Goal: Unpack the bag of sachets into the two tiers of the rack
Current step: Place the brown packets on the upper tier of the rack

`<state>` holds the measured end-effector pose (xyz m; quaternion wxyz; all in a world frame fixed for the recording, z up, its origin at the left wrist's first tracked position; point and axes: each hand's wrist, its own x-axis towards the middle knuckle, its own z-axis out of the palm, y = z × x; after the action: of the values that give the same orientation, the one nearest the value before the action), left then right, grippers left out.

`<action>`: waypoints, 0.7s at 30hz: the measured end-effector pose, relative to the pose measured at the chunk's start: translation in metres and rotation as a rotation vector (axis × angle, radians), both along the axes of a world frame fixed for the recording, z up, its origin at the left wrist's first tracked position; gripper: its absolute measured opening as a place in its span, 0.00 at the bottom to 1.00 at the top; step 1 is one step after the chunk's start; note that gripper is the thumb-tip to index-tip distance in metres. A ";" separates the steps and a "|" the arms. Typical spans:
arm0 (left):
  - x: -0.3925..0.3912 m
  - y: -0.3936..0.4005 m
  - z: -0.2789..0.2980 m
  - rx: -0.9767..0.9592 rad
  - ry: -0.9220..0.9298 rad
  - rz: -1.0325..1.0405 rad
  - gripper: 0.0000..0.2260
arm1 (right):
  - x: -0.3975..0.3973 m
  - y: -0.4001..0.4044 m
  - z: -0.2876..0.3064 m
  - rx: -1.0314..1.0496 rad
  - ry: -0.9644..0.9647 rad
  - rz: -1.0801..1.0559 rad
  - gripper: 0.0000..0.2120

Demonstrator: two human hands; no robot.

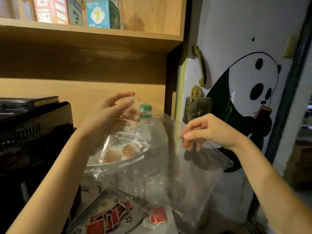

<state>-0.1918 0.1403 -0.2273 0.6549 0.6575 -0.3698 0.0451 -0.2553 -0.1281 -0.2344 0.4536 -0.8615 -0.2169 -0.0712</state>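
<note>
I hold a large clear plastic bag (168, 166) up in front of the rack. My left hand (111, 112) grips its top left edge with fingers partly spread, and my right hand (207, 130) pinches its right edge. Through the bag shows the rack's upper tier (135, 159), a round clear tray holding a few brown sachets (118, 153). Below it the lower tier (101, 206), a perforated metal tray, holds several red sachets (108, 218). One red sachet (157, 217) sits in the bottom of the bag or just behind it; I cannot tell which.
A black appliance (33, 141) stands close on the left. A green-capped bottle (145, 111) stands behind the rack. A wooden shelf (84, 36) with boxes hangs overhead. To the right is a white door with a panda drawing (253, 92) and a lock (197, 107).
</note>
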 end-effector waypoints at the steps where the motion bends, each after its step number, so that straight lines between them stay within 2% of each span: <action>1: 0.000 -0.002 -0.008 0.016 0.082 -0.060 0.27 | 0.000 -0.004 -0.005 0.020 0.024 -0.011 0.06; 3: 0.001 -0.006 -0.034 -0.068 0.418 -0.351 0.34 | -0.001 -0.013 -0.020 0.097 0.079 -0.049 0.06; 5: 0.006 -0.003 -0.076 -0.175 0.606 -0.620 0.44 | -0.001 -0.021 -0.040 0.182 0.138 -0.096 0.07; 9: 0.020 0.001 -0.160 -0.300 0.849 -0.967 0.50 | -0.001 -0.029 -0.090 0.304 0.245 -0.185 0.07; 11: 0.008 -0.006 -0.188 -0.358 0.851 -0.990 0.52 | 0.000 -0.029 -0.119 0.334 0.291 -0.221 0.07; 14: -0.009 -0.004 -0.218 -0.424 0.833 -0.869 0.51 | 0.002 -0.027 -0.166 0.371 0.401 -0.266 0.06; 15: -0.014 -0.002 -0.228 -0.368 0.822 -0.770 0.48 | 0.002 -0.025 -0.182 0.382 0.442 -0.275 0.06; 18: -0.033 0.008 -0.256 -0.031 0.818 -0.302 0.39 | 0.000 -0.014 -0.229 0.412 0.579 -0.274 0.07; 21: -0.042 0.025 -0.287 0.156 0.929 -0.122 0.30 | -0.002 0.003 -0.272 0.487 0.728 -0.276 0.07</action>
<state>-0.2340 0.1649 -0.5143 0.7011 0.6324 -0.0779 -0.3200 -0.2571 -0.1247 -0.5061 0.6760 -0.7194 0.0963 0.1274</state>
